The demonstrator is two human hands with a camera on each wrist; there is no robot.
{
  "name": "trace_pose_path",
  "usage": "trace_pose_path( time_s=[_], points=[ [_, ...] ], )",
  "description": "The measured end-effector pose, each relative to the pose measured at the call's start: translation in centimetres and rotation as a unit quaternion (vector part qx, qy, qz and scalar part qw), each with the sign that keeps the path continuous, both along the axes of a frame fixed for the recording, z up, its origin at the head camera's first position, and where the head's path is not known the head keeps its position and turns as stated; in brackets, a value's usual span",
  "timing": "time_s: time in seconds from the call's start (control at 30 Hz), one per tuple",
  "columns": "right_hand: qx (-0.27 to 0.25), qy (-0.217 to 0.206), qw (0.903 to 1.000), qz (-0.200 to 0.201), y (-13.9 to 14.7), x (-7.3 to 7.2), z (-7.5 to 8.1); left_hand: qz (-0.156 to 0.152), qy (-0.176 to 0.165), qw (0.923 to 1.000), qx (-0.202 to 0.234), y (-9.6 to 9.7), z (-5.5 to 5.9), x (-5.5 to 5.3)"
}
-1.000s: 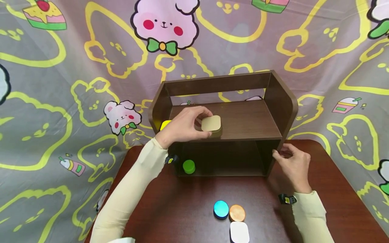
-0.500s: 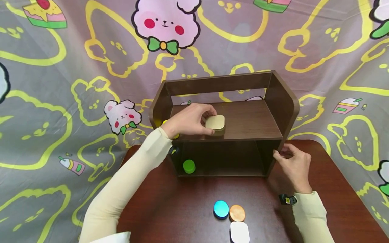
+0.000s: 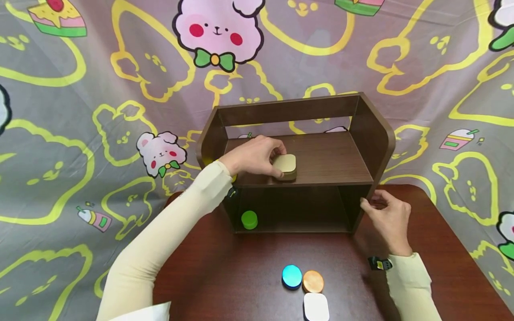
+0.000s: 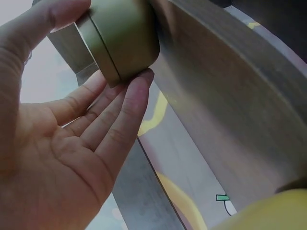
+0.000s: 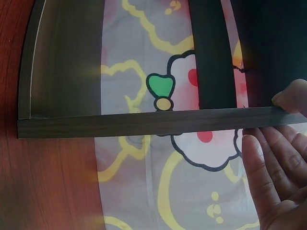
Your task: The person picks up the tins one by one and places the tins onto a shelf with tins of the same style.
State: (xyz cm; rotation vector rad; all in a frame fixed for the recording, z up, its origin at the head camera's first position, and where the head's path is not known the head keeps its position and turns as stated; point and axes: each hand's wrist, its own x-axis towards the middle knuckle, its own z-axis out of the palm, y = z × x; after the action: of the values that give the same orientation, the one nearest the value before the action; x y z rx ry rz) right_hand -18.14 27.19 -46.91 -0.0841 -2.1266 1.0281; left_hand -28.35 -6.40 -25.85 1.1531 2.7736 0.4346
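Note:
My left hand [image 3: 259, 156] pinches a gold rounded-square tin [image 3: 285, 164] between thumb and fingers, at the front edge of the upper board of a dark brown shelf [image 3: 329, 160]. In the left wrist view the tin [image 4: 127, 38] sits right at the board, with fingertips along its side and a lid seam showing. My right hand [image 3: 388, 218] grips the shelf's right side panel low down, thumb on one face. The right wrist view shows the panel [image 5: 144, 123] between thumb and fingers of that hand [image 5: 280, 163]. A yellow object [image 4: 273, 213] is mostly hidden behind my left wrist in the head view.
A green round tin [image 3: 249, 220] stands in the lower compartment at the left. On the table [image 3: 225, 272] in front lie a blue round tin [image 3: 292, 276], an orange round tin [image 3: 313, 281] and a white rounded-square tin [image 3: 316, 306]. A patterned cloth [image 3: 132, 89] hangs behind.
My left hand has carried the gold tin a little to the right along the upper board, with slight motion in the last half second. The right hand has stayed at the side panel.

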Motion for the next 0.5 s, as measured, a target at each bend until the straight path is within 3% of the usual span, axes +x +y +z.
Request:
trace_pose_path(
  time_s=[0.5],
  points=[
    [0.000,0.000,1.0000,0.001,0.05,0.01,0.00,0.017,-0.013,0.9996,-0.018,0.28,0.09,-0.25]
  ],
)
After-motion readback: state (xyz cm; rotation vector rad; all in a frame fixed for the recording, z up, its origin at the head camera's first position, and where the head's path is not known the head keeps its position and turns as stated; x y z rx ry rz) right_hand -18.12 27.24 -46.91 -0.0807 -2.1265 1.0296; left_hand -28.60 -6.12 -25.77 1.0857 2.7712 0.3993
